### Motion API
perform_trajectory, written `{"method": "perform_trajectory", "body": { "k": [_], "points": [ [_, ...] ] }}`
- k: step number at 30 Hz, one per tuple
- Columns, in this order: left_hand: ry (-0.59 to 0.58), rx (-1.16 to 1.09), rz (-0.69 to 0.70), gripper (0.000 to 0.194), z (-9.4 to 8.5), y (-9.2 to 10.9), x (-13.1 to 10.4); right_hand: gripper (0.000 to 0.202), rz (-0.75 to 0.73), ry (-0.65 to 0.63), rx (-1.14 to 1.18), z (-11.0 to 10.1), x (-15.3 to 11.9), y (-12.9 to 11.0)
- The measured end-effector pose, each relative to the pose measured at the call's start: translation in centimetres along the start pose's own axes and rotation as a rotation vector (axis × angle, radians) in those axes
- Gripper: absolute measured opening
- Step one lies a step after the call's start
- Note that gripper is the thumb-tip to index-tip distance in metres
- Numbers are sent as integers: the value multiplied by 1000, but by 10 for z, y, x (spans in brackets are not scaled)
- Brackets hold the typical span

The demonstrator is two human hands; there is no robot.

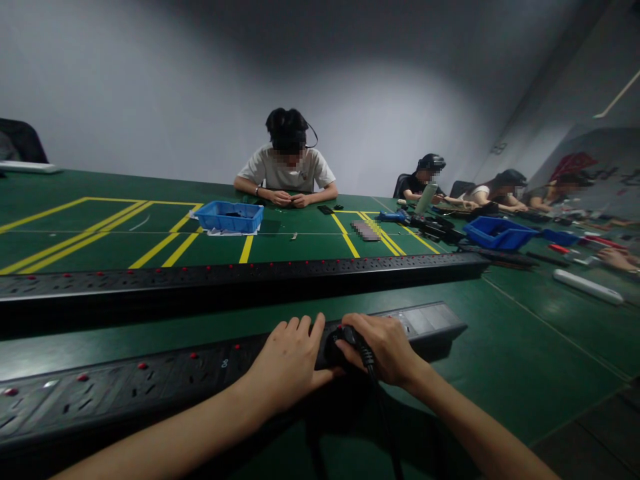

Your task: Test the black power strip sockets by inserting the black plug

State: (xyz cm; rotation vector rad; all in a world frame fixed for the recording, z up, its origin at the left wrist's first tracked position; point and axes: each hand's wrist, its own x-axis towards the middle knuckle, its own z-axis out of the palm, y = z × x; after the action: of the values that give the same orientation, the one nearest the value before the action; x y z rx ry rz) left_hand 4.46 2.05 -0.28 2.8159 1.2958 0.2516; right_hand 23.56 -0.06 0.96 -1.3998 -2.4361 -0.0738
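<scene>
A long black power strip (165, 380) with red buttons and sockets runs along the near side of the green table. My left hand (287, 360) is wrapped over the strip near its right part, gripping its body. Just to the right, my right hand (383, 347) closes on a black plug (356, 339), which is at the strip's face. Whether its pins are fully inside a socket is hidden. The plug's black cable (380, 407) hangs down toward me. The strip's right end (430, 320) has a lighter grey panel.
Behind lies a second long black strip (250, 275). A light blue bin (229, 219) and a darker blue bin (497, 233) are farther back. A person (287, 163) sits opposite; several others sit at the right among tools. A white bar (587, 287) lies at the right.
</scene>
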Motion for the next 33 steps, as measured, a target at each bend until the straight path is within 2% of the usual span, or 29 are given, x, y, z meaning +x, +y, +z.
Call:
{"method": "perform_trajectory", "body": {
  "k": [33],
  "points": [
    [6, 10, 5, 76, -1, 1, -1, 23, 5, 23, 11, 1, -1, 0]
  ]
}}
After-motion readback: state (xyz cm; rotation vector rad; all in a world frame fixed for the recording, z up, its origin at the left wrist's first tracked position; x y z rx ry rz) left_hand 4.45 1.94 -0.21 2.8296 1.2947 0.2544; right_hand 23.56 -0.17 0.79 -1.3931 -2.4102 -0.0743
